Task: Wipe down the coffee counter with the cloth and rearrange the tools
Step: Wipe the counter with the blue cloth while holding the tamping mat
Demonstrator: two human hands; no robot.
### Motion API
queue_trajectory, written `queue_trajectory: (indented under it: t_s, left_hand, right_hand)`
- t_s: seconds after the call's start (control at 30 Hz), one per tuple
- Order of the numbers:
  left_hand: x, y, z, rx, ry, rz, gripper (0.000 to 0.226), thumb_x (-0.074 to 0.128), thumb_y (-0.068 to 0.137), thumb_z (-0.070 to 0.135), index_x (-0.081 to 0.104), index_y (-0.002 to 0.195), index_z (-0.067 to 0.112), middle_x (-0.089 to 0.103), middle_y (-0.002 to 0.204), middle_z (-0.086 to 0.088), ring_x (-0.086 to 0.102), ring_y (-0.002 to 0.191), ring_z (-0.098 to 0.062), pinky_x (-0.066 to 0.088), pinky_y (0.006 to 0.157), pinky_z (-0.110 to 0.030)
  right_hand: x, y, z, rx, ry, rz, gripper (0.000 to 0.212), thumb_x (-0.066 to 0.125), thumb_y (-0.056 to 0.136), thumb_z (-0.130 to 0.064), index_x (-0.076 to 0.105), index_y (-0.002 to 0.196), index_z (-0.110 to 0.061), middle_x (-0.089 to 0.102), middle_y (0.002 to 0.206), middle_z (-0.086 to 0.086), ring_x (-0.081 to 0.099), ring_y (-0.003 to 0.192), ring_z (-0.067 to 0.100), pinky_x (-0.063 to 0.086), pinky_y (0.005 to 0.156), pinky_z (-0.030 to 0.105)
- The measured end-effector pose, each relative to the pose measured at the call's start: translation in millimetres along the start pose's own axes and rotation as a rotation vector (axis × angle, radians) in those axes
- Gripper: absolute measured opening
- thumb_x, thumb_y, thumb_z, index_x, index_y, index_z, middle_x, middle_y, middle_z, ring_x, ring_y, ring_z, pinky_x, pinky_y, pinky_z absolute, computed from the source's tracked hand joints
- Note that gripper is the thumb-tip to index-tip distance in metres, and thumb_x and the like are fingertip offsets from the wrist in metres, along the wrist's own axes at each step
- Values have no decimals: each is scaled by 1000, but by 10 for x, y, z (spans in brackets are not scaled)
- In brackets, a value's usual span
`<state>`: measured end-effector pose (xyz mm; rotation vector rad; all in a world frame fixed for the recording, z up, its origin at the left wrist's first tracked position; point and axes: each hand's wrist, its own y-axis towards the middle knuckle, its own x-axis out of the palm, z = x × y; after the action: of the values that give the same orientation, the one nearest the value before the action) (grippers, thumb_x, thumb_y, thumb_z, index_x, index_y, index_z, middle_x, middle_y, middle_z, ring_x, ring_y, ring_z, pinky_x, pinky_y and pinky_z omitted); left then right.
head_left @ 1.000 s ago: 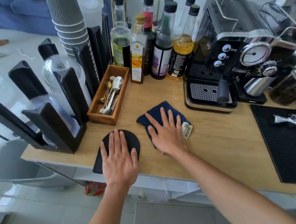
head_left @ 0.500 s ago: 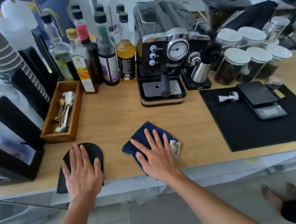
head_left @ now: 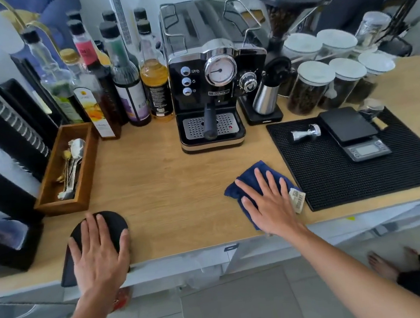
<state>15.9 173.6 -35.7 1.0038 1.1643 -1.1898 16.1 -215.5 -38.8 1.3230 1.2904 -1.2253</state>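
Observation:
My right hand [head_left: 269, 204] lies flat, fingers spread, pressing a dark blue cloth [head_left: 248, 177] with a white tag onto the wooden counter [head_left: 169, 185], close to the left edge of the black ribbed mat [head_left: 353, 180]. My left hand [head_left: 98, 251] rests flat on a black rounded tamping pad [head_left: 113, 222] that overhangs the counter's front edge. On the ribbed mat lie a steel tamper [head_left: 305, 133] and a black scale [head_left: 355, 134].
A black espresso machine [head_left: 209, 79] stands at the back centre, syrup bottles [head_left: 118, 80] to its left, a wooden spoon tray [head_left: 67, 169] and black cup holders [head_left: 1, 186] far left. A grinder [head_left: 284, 21] and lidded jars [head_left: 332, 81] stand at the right. A person stands behind.
My right hand has slid the blue cloth to the right across the counter, up beside the ribbed mat. My left hand has stayed on the black pad. The view swung right.

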Motion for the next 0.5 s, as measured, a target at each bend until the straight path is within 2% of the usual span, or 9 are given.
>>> queue_trajectory:
  t_s: [0.2, 0.4, 0.5]
  left_hand:
    - [-48, -84, 297, 93, -44, 19, 85, -4, 91, 68, 3, 154, 12, -7, 163, -4, -12, 150, -16, -13, 121, -41]
    - [108, -202, 753, 181, -65, 14, 79, 2, 94, 62, 10, 155, 11, -3, 163, -8, -10, 150, -19, -6, 123, -44]
    - [218, -224, 845, 170, -7, 26, 78, 8, 96, 60, 15, 155, 10, 5, 163, -11, -2, 151, -22, -2, 122, -50]
  right_hand:
    - [-104, 569, -43, 90, 30, -76, 51, 14, 102, -57, 4, 152, -55, -6, 167, 3, -7, 152, 30, -8, 119, 55]
    - [-61, 235, -12, 53, 23, -64, 52, 13, 103, -55, 3, 154, -51, -4, 167, 3, -5, 152, 30, -4, 120, 54]
    - [25, -110, 38, 37, 8, -4, 53, 13, 101, -56, 10, 154, -50, 4, 167, 5, 2, 152, 32, 1, 120, 55]
